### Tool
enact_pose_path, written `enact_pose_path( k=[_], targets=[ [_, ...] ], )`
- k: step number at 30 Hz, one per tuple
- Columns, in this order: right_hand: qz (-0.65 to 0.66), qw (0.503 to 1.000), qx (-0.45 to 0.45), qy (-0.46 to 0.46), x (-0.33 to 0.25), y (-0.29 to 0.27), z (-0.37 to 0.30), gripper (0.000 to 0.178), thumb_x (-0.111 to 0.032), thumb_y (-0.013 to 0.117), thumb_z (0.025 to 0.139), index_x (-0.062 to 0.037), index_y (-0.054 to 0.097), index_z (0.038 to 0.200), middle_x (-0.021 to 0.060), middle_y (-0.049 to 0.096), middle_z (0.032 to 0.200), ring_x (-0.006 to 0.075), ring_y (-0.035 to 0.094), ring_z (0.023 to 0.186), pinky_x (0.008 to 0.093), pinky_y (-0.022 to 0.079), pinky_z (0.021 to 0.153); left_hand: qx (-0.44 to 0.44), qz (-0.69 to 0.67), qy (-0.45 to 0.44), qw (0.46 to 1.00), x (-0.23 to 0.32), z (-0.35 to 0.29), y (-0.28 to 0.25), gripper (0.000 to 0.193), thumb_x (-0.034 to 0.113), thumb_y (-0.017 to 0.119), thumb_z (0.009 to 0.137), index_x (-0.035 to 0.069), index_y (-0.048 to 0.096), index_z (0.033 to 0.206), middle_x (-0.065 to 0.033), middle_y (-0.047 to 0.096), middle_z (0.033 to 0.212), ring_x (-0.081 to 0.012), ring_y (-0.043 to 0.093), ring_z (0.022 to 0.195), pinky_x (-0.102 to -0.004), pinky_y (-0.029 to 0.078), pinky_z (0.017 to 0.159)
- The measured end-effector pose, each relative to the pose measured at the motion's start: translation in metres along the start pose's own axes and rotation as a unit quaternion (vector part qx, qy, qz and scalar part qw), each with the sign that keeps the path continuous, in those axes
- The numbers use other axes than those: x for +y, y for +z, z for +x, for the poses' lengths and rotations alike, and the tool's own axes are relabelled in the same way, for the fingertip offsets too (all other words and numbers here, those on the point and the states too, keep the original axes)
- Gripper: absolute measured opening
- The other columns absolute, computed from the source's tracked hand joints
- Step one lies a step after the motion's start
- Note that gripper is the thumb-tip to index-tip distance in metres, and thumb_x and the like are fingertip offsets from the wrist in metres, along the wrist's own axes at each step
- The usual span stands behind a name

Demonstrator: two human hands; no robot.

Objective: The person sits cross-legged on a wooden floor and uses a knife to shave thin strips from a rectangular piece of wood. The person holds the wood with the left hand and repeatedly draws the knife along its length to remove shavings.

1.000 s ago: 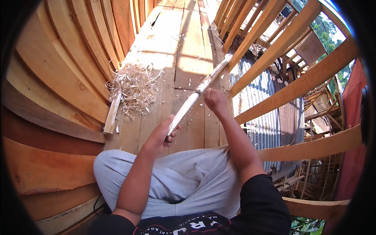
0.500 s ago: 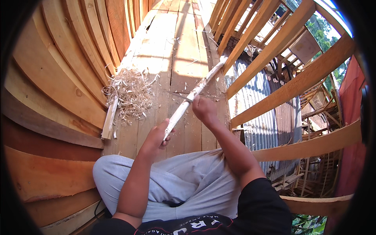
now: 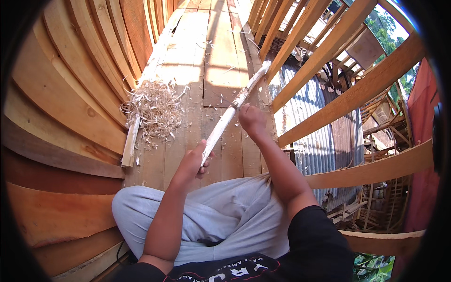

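A long pale stick (image 3: 221, 128), mostly stripped, slants away from me to the right, its far end by the foot of the railing. My left hand (image 3: 190, 162) is wrapped around its near end. Farther up, my right hand (image 3: 252, 120) is closed on a knife (image 3: 226, 100), whose thin blade lies across the stick. Most of the handle is hidden in my fist. Rough, darker patches show on the stick just beyond the blade.
Curled wood shavings (image 3: 155, 105) are heaped on the plank floor (image 3: 188, 56) at left, beside a short piece of wood (image 3: 132, 141). A slatted plank wall (image 3: 61, 98) rises on the left. Wooden railing slats (image 3: 324, 123) stand on the right, with corrugated metal sheets (image 3: 319, 105) beyond.
My right hand and the knife have moved a little up the stick, away from me and to the right. My left hand still grips the near end, shifted slightly.
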State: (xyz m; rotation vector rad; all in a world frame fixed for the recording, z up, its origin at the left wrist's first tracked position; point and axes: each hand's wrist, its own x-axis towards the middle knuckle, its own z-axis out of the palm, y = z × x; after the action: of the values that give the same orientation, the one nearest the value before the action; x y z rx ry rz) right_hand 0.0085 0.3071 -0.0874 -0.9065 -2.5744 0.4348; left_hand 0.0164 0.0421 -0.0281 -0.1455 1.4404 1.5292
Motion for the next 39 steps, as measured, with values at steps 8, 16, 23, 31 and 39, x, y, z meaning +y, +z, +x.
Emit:
enact_pose_path(
  k=[8,16,23,31,39],
  targets=[
    [0.007,0.998,0.036,-0.053,0.018,0.001,0.006,0.054,-0.031,0.035,0.096,0.0000,0.065,0.063,0.0254,0.062,0.064,0.0453,0.062,0.063,0.0530,0.052,0.069,0.011,0.042,0.018,0.999,0.000,0.001,-0.001,0.053,0.053,0.044,0.097,0.003,0.062,0.097,0.0048,0.042,0.057,-0.0043,0.034,0.041,-0.0227,0.023,0.038],
    [-0.021,1.000,0.009,0.009,0.029,-0.008,0.018,0.056,-0.032,0.035,0.096,0.0023,0.064,0.063,0.0281,0.061,0.066,0.0464,0.062,0.066,0.0546,0.050,0.068,0.037,0.113,0.047,0.992,-0.006,-0.003,0.002,0.054,0.053,0.046,0.097,0.002,0.062,0.096,0.0034,0.044,0.055,-0.0052,0.034,0.040,-0.0239,0.024,0.037],
    [-0.015,0.995,-0.052,-0.089,0.038,-0.005,0.016,0.055,-0.033,0.034,0.097,0.0045,0.064,0.069,0.0293,0.064,0.075,0.0488,0.062,0.075,0.0544,0.050,0.072,0.044,0.123,0.048,0.990,0.001,-0.006,0.001,0.055,0.053,0.046,0.097,0.001,0.064,0.093,0.0033,0.043,0.055,-0.0065,0.036,0.041,-0.0243,0.027,0.039],
    [-0.002,0.998,-0.064,-0.017,0.007,-0.015,-0.004,0.055,-0.034,0.035,0.096,0.0049,0.067,0.074,0.0306,0.064,0.082,0.0489,0.062,0.082,0.0553,0.048,0.081,0.141,0.302,0.137,0.933,-0.003,-0.005,-0.008,0.058,0.049,0.052,0.094,-0.005,0.066,0.080,-0.0125,0.057,0.061,-0.0197,0.059,0.058,-0.0375,0.047,0.058],
    [0.014,0.994,-0.077,-0.076,-0.004,-0.008,-0.005,0.055,-0.033,0.035,0.095,0.0031,0.065,0.065,0.0287,0.063,0.071,0.0482,0.062,0.072,0.0546,0.049,0.077,0.184,0.376,0.172,0.892,-0.001,-0.009,-0.009,0.053,0.048,0.054,0.093,-0.003,0.069,0.090,-0.0190,0.064,0.069,-0.0315,0.065,0.067,-0.0404,0.049,0.066]
  ],
)
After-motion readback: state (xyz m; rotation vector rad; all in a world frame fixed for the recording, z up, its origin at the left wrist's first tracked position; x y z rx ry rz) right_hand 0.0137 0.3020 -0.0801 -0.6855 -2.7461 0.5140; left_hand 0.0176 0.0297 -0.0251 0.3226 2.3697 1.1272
